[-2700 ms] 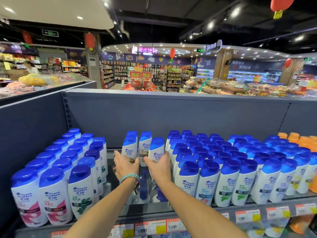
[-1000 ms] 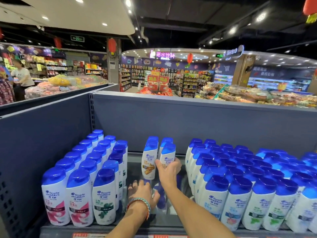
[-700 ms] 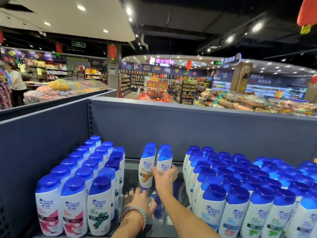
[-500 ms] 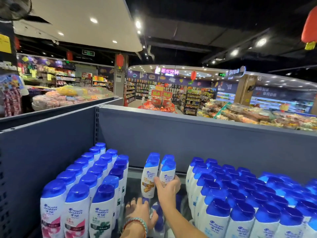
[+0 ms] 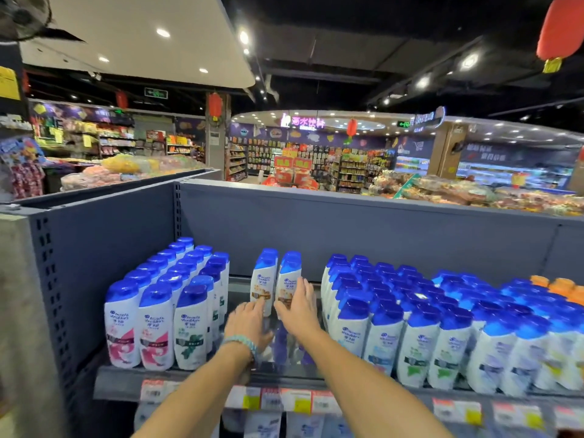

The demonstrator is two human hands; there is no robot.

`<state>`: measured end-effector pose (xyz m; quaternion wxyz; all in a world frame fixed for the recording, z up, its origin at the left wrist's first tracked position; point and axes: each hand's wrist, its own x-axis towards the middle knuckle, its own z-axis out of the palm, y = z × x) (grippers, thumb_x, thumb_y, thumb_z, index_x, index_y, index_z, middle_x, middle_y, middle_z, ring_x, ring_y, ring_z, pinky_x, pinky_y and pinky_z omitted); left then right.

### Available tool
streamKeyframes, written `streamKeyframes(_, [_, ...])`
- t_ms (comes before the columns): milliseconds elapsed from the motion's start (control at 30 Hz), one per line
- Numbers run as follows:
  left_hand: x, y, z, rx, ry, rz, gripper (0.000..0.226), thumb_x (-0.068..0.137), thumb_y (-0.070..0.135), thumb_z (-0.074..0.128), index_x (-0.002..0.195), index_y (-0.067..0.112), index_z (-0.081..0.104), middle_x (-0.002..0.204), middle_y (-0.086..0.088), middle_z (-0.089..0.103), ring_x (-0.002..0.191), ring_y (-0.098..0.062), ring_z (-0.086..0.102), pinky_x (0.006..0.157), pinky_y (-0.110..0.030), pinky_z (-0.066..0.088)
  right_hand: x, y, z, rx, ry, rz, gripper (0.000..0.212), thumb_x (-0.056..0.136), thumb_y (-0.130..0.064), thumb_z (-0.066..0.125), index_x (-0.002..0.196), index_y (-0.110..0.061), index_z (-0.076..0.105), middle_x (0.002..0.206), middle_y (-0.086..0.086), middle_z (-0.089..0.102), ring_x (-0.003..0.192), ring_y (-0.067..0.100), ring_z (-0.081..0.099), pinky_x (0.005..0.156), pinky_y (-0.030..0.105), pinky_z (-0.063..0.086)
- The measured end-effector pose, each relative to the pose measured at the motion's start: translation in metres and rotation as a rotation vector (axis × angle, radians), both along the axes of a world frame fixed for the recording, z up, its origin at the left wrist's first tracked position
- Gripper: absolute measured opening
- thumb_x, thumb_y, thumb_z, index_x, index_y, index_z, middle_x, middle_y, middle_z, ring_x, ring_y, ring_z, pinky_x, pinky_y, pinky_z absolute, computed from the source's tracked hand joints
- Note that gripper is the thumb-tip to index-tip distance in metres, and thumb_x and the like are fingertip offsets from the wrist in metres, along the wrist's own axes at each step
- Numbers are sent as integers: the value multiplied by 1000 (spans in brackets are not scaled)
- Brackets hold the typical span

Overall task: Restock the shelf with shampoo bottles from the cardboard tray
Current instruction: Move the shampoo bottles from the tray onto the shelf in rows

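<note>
**Hands letting go of middle bottles, gap still to fill**

The shelf (image 5: 202,379) is showing a wide bare lane down its middle, between the left block of bottles (image 5: 164,311) and the right block of bottles (image 5: 410,317). Only two short rows are standing at the back of that lane: the left middle bottle (image 5: 264,281) and the right middle bottle (image 5: 287,279), upright and just beside each other.

Half a second ago the right hand (image 5: 298,311) was gripping the front bottle. Now it is lying open, fingers straight and spread against the right middle bottle's side and clamping nothing. The left hand (image 5: 248,324) has come up off the shelf floor and is reaching toward the left middle bottle's base. Its fingers are extended, blurred, and holding nothing.

Judgement: placement is finishing and the rows are being squared up. Much of the lane is still needing stock. The cardboard tray is not showing.

The shampoo bottles are looking white, flattish and blue-capped. The two middle ones are carrying brownish labels.
</note>
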<state>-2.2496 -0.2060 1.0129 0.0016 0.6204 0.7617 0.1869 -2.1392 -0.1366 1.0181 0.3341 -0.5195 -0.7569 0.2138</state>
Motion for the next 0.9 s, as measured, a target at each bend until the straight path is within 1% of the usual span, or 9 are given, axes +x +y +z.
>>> streamKeyframes(67, [6,-13,19,28,95,4,71,81,43,63,141,20,33,142,-1,46,132,-21,38,110,-33,29,9,-13,7,18,-117,55,85,88,-36,61,151,-7,13,158,10,17,146,27,15,119,44,16])
streamKeyframes(133, [11,-30,36,71,171,10,73,76,51,64,139,24,39,141,0,47,135,-22,35,112,-34,23,19,-27,14,15,-201,98,89,87,-37,63,153,-9,10,160,8,15,147,26,13,120,45,10])
streamKeyframes(200, [13,-47,49,123,197,25,73,71,58,66,135,28,45,136,3,51,133,-22,37,112,-36,24,30,-42,19,42,-239,115,88,88,-39,61,154,-11,9,160,6,15,147,26,13,120,47,7])
streamKeyframes(267, [12,-67,55,129,253,51,80,68,63,65,137,31,42,140,3,48,135,-22,35,114,-41,22,42,-59,23,78,-236,132,81,88,-39,60,151,-12,17,157,7,24,145,26,20,119,48,11])
streamKeyframes(367, [7,-102,50,87,325,93,84,73,65,59,144,29,33,152,3,34,144,-23,18,118,-45,8,55,-81,23,160,-220,165,62,87,-37,61,140,-14,36,145,6,41,138,27,34,117,48,17])
streamKeyframes(500, [-8,-155,36,101,314,154,81,79,62,55,147,30,28,155,4,27,146,-23,10,119,-43,3,57,-113,29,246,-281,271,67,90,-38,58,147,-15,30,150,5,37,141,25,28,119,45,10])
streamKeyframes(667, [-43,-226,13,119,302,245,81,79,58,58,148,30,27,153,4,33,145,-23,17,118,-41,4,31,-161,32,322,-278,388,63,92,-38,58,145,-14,35,146,7,42,137,26,33,117,45,20])
streamKeyframes(800, [-84,-297,-24,53,239,412,80,81,58,56,149,28,27,154,0,32,145,-24,17,118,-42,7,-21,-205,-5,302,-340,571,65,92,-36,59,148,-16,32,148,7,40,136,27,35,116,42,22])
streamKeyframes(900, [-117,-353,-68,-30,133,508,81,80,58,56,149,28,25,155,0,29,144,-25,18,116,-42,11,-66,-244,-56,231,-405,736,67,93,-38,60,149,-16,31,150,9,38,139,29,32,115,45,26])
